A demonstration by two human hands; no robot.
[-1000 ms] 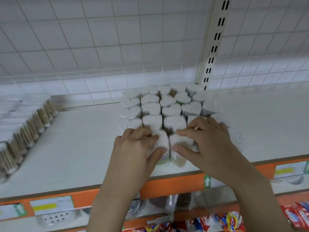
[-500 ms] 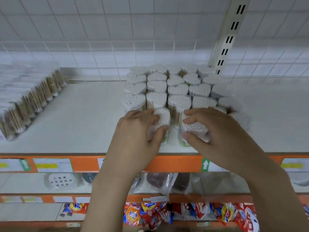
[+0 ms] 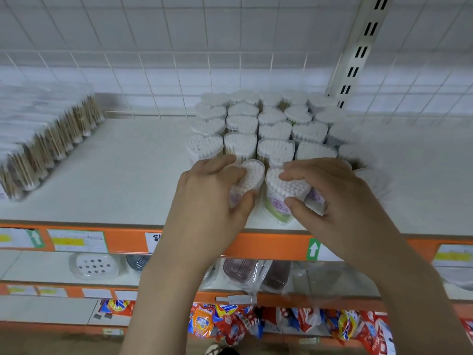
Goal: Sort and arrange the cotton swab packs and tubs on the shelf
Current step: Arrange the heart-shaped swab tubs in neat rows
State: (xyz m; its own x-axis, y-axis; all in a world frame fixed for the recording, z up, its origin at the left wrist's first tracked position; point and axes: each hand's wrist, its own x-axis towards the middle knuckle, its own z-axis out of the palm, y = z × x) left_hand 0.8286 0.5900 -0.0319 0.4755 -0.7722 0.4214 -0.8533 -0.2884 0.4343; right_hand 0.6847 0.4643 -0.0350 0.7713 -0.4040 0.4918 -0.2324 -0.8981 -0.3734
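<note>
Two hands (image 3: 268, 201) each clasping a heart-shaped tub (image 3: 252, 175) near the shelf edge (image 3: 128, 240).

Both forearms are bare to the frame's lower edge, with no sleeve showing. The left hand (image 3: 210, 201) and right hand (image 3: 340, 203) wear no gloves, rings or watch, nails short and unpainted

Both forearms reach up from below to the front edge of the shelf. The left hand (image 3: 210, 198) curls fingers on top and thumb in front, clasping; the right hand (image 3: 340, 201) mirrors it, just beside, thumb forward.
</note>
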